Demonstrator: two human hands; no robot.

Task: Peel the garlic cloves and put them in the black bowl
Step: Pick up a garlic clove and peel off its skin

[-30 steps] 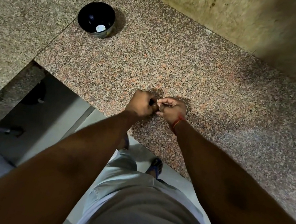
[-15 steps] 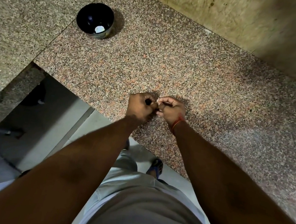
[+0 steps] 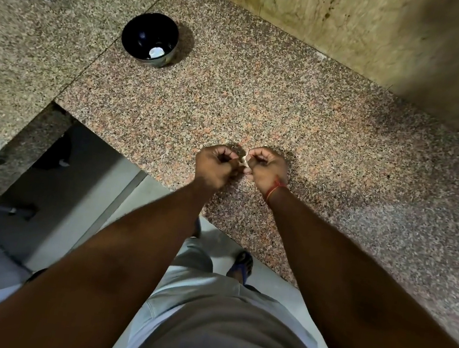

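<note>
Both hands meet just above the table near its front edge, knuckles almost touching. Left hand is curled into a grip, fingertips pinching at the garlic clove. Right hand is curled the same way, pinching the clove from the other side; a red thread sits on its wrist.

Clove is only a pale sliver showing in the gap between the two grips, mostly hidden by fingers. Long axis: cannot tell for sure, the visible bit looks to run roughly toward and away from the person, but which end is tip or root is not readable. Can't tell how much skin is off either.

Progress, my read: mid-peel on this clove, not ready to drop yet.

Well beyond the hands and off to their left, the black bowl stands upright on the table near the seam between slabs. One pale piece lies in its bottom, likely a peeled clove, so apparently one done. No unpeeled stock is visible near the hands, so what remains is unclear
</note>
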